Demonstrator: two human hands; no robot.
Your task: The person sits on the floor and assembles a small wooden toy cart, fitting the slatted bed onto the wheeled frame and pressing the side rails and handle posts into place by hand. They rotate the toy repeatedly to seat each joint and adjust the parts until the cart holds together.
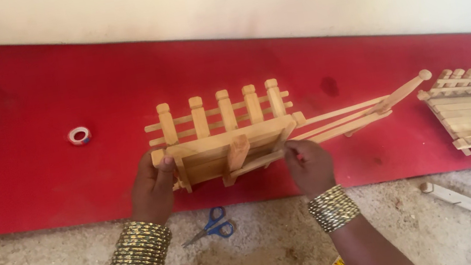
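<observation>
I am gripping the slatted, pale wooden cart (230, 136) over the red mat (31, 152): my left hand (153, 186) is clamping its smooth corner, my right hand (310, 165) pinching a thin underside stick. Blue-handled scissors (212, 225) are lying on rough concrete.

Both hands, left hand (153, 186) and right hand (310, 165), held a wooden cart (230, 136) over the red mat (33, 164), scissors (212, 225) near the mat's front edge.
</observation>
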